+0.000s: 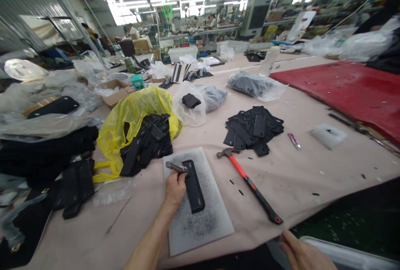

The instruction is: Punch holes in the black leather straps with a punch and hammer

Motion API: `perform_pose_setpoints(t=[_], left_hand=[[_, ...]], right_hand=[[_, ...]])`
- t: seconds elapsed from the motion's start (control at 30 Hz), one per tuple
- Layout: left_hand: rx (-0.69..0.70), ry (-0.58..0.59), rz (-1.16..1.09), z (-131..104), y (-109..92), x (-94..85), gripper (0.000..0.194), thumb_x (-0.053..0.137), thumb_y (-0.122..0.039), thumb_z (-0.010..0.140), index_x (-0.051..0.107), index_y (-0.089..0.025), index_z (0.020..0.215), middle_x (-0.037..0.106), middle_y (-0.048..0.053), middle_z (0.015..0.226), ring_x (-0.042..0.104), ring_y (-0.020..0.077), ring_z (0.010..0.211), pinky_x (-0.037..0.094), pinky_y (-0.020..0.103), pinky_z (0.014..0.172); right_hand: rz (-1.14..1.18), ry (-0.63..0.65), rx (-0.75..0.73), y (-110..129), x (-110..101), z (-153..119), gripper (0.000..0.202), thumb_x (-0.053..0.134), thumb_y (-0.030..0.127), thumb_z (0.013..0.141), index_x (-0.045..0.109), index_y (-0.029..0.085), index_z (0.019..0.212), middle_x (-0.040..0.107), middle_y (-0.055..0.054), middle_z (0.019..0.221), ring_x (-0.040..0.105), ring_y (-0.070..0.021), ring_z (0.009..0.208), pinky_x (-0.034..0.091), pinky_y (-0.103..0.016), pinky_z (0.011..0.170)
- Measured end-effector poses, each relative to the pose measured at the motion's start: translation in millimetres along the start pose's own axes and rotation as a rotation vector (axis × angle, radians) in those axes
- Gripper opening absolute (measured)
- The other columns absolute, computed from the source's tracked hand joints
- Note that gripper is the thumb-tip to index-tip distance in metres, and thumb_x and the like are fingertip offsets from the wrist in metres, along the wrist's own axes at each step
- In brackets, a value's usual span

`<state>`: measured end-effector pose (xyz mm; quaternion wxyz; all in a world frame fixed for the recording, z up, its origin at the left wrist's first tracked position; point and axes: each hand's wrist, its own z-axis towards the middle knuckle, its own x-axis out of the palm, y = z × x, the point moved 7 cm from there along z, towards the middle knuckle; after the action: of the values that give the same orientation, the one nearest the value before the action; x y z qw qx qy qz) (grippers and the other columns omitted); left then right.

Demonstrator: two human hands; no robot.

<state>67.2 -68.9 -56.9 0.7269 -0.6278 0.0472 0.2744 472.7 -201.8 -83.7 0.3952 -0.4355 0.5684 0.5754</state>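
My left hand point(175, 187) is closed on a metal punch tool point(176, 167), held over the upper left edge of a black padded strip point(194, 188). The strip lies on a white cutting board point(215, 216) covered with dark marks. To the right of the board rests a hammer point(245, 176) with a red and black handle. My right hand point(300, 250) is at the table's front edge, just below the handle's end and apart from it. Its fingers are partly seen, and whether they hold anything is unclear.
Black pieces point(254, 128) are piled behind the hammer. A yellow bag point(115, 128) with more black strips stands at the left. Small snips point(294, 141), a white block point(328, 136) and a red sheet point(350, 91) are on the right. People are in the background.
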Motion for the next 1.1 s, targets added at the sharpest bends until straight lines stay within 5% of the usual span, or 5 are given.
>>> perform_pose_setpoints(t=[0.17, 0.37, 0.57, 0.73, 1.1], left_hand=[[0.014, -0.013, 0.015, 0.6, -3.1, -1.1, 0.02, 0.056, -0.029, 0.083, 0.07, -0.019, 0.093, 0.075, 0.007, 0.094, 0.069, 0.0245, 0.093, 0.054, 0.038, 0.09], [-0.01, -0.01, 0.035, 1.5, -6.5, -3.7, 0.019, 0.058, -0.029, 0.081, 0.07, -0.018, 0.09, 0.075, 0.006, 0.092, 0.069, 0.0236, 0.091, 0.054, 0.037, 0.088], [0.036, -0.012, 0.032, -6.3, -24.4, -10.7, 0.021, 0.057, -0.031, 0.084, 0.071, -0.018, 0.094, 0.075, 0.006, 0.094, 0.069, 0.023, 0.092, 0.053, 0.036, 0.088], [0.064, 0.017, 0.029, -5.4, -32.3, -6.2, 0.02, 0.057, -0.031, 0.084, 0.07, -0.019, 0.093, 0.074, 0.005, 0.093, 0.068, 0.0226, 0.092, 0.053, 0.036, 0.089], [0.029, 0.05, 0.007, 4.1, -30.7, -8.0, 0.021, 0.059, -0.031, 0.083, 0.071, -0.017, 0.093, 0.075, 0.008, 0.094, 0.07, 0.0225, 0.091, 0.054, 0.035, 0.086]], right_hand=[[-0.133, 0.116, -0.169, 13.2, 6.7, -6.5, 0.028, 0.044, 0.009, 0.072, 0.067, 0.025, 0.077, 0.073, -0.01, 0.085, 0.069, -0.0272, 0.078, 0.048, -0.038, 0.07], [-0.255, 0.045, 0.037, 18.8, -9.9, -2.8, 0.027, 0.043, 0.033, 0.091, 0.067, 0.021, 0.097, 0.061, -0.007, 0.054, 0.063, -0.0303, 0.055, 0.041, -0.037, 0.053], [0.131, -0.037, -0.335, 117.3, -30.5, 26.5, 0.036, 0.055, 0.026, 0.085, 0.059, 0.023, 0.121, 0.058, -0.012, 0.129, 0.054, -0.0294, 0.117, 0.04, -0.046, 0.099], [0.167, 0.112, -0.554, 201.7, 6.3, 60.4, 0.058, 0.06, 0.025, 0.084, 0.045, 0.027, 0.14, 0.04, -0.007, 0.152, 0.029, -0.0343, 0.139, 0.016, -0.061, 0.112], [0.239, 0.107, -0.472, 237.3, 27.8, 136.1, 0.053, 0.061, 0.033, 0.085, 0.049, 0.024, 0.136, 0.042, -0.007, 0.149, 0.023, -0.0346, 0.142, 0.014, -0.061, 0.112]])
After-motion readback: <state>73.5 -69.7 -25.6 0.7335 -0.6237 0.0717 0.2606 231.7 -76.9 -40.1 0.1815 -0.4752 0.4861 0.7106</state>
